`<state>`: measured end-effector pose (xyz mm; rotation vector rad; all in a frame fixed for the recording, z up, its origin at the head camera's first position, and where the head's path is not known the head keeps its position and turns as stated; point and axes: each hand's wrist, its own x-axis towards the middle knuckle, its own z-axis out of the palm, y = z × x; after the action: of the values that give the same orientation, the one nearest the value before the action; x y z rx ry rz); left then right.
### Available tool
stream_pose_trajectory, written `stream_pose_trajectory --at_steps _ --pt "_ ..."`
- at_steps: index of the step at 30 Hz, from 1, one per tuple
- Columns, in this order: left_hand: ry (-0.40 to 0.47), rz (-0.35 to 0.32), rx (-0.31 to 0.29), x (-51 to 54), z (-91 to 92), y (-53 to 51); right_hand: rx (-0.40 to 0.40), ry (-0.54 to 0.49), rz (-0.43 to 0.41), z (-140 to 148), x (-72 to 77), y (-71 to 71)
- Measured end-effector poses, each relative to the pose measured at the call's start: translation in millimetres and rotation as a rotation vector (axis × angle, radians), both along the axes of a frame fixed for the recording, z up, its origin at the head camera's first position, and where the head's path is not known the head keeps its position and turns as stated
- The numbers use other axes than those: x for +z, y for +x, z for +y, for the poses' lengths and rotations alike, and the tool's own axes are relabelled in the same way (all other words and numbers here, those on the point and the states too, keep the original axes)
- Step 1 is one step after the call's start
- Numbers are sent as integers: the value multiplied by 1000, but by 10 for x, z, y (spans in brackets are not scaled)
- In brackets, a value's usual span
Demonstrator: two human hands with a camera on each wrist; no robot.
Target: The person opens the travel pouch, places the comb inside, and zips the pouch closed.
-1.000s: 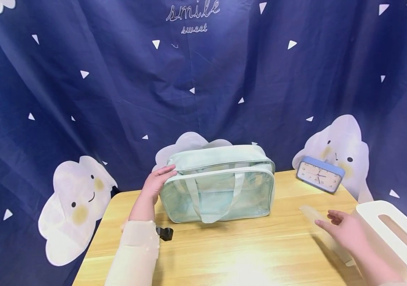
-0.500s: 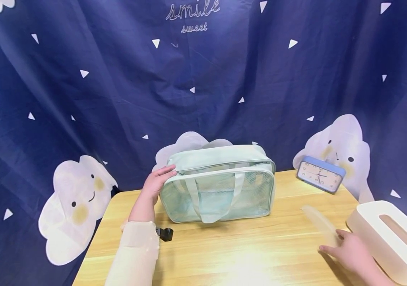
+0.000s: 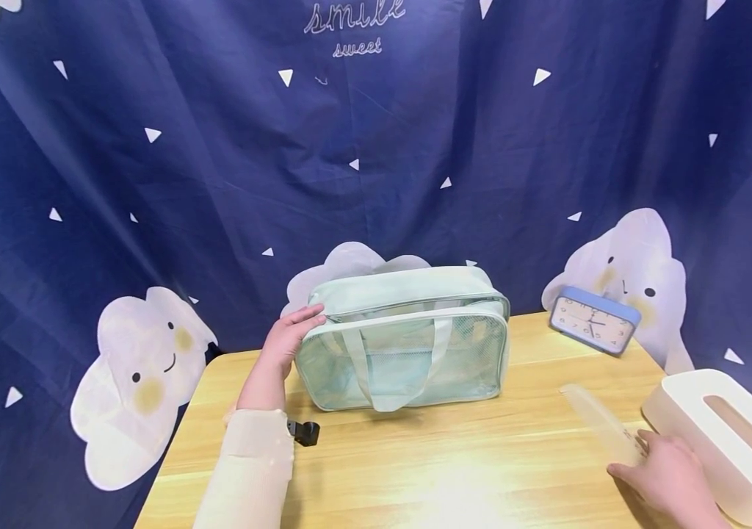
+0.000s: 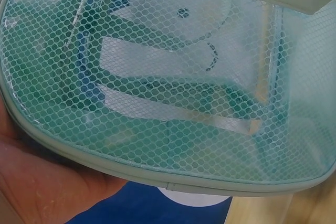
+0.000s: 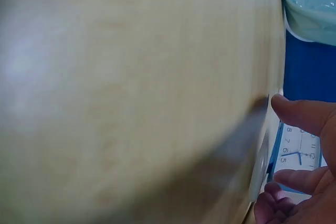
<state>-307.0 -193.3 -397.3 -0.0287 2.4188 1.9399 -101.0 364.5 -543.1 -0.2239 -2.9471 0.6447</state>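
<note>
A pale mint zip bag (image 3: 402, 367) with clear panels, mesh and two straps stands upright on the table. My left hand (image 3: 290, 342) grips its upper left corner; in the left wrist view that hand (image 4: 47, 182) lies at the rim, its fingertips hidden behind the bag. A thin translucent whitish strip (image 3: 597, 415) lies slanted at the right, its exact kind unclear. My right hand (image 3: 670, 470) is at the strip's near end, partly covering it. In the right wrist view the thumb (image 5: 302, 111) stands apart from the fingers, and nothing visible is held between them.
Right of my right hand stands a white tissue box (image 3: 739, 433) with a slot in its top. A blue alarm clock (image 3: 594, 319) sits at the table's back right corner. Behind the wooden table (image 3: 416, 470) hangs a dark blue curtain (image 3: 376, 147).
My right hand has moved toward the near side and right, alongside the strip, which shows more of its length. The left hand keeps its place on the bag.
</note>
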Motion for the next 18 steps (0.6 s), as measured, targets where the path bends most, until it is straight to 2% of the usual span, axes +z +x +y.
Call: stream_pose_trajectory --at_steps 11,18 --pt "5 2 -2 25 -1 17 -15 -9 -67 36 -15 70" --pt "-2 3 -9 53 4 27 -16 -28 -141 31 -12 112"
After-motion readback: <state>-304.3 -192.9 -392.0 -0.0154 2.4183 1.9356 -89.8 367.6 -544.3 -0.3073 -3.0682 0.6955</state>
